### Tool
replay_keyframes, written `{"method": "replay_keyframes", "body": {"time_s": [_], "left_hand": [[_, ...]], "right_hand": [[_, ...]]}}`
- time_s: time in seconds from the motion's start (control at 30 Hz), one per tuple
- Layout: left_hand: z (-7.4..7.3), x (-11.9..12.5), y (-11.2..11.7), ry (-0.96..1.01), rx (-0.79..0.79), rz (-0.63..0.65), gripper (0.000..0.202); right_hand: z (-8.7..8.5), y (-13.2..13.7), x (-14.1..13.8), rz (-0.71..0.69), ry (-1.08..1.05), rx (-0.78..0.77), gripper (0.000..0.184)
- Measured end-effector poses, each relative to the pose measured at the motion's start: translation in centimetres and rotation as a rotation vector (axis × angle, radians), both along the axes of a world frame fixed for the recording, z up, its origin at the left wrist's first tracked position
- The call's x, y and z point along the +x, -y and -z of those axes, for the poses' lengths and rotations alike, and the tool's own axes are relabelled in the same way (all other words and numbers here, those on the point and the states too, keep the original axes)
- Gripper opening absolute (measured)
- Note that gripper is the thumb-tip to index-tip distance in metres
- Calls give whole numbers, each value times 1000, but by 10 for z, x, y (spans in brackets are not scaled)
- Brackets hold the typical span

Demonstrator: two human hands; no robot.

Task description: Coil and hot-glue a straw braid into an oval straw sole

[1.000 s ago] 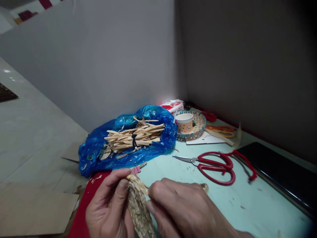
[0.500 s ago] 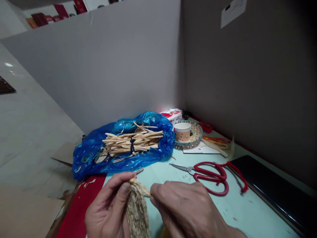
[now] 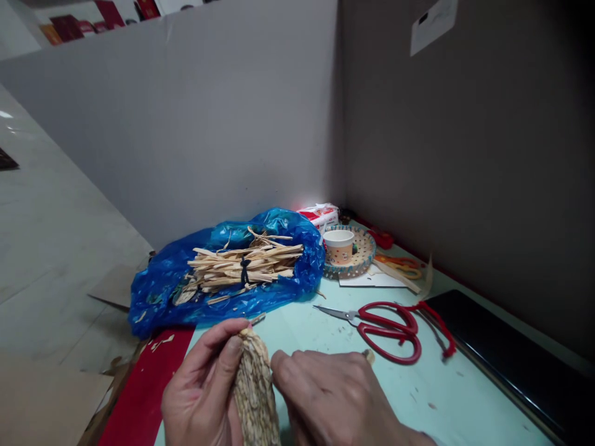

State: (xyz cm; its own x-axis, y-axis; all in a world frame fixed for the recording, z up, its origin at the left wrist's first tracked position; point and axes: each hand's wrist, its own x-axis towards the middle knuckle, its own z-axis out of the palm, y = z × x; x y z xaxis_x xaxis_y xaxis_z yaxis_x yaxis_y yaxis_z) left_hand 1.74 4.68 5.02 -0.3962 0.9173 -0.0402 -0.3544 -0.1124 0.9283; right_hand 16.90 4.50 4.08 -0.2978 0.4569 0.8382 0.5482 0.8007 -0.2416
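Note:
A woven straw piece (image 3: 255,390), braided in rows of speckled tan fibre, stands upright at the bottom centre. My left hand (image 3: 204,387) grips its top left edge between thumb and forefinger. At its right edge is my right hand (image 3: 334,390), closed, with the fingertips pinching a pale straw strand that runs along the top edge; most of the strand is hidden by the fingers. A pale tip (image 3: 369,356) pokes out behind the right knuckles. Beyond my hands lie red-handled scissors (image 3: 388,331), blades pointing left and slightly apart.
Behind is a blue plastic bag (image 3: 162,297) bearing a tied bundle of dry straw (image 3: 244,266). A paper cup (image 3: 338,248) sits in a woven basket (image 3: 365,263). Orange scissors (image 3: 402,266) lie near the right wall; a black flat object (image 3: 502,353) runs along the table's right side.
My right hand has moved slightly left, closer to the woven piece. The pale strand, earlier stretched out to the right, now lies along the piece's edge. The view has shifted slightly.

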Motion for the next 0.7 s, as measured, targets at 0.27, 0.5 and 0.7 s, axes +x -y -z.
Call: {"method": "replay_keyframes", "body": {"time_s": [0.27, 0.5, 0.7], "left_hand": [[0, 0, 2, -18, 16, -19, 28], [-2, 1, 0, -60, 61, -51, 26], [-3, 5, 0, -79, 48, -75, 29]], "right_hand": [[9, 4, 0, 10, 98, -47, 31], [-3, 6, -2, 35, 30, -59, 48], [6, 5, -3, 34, 71, 2, 33]]}}
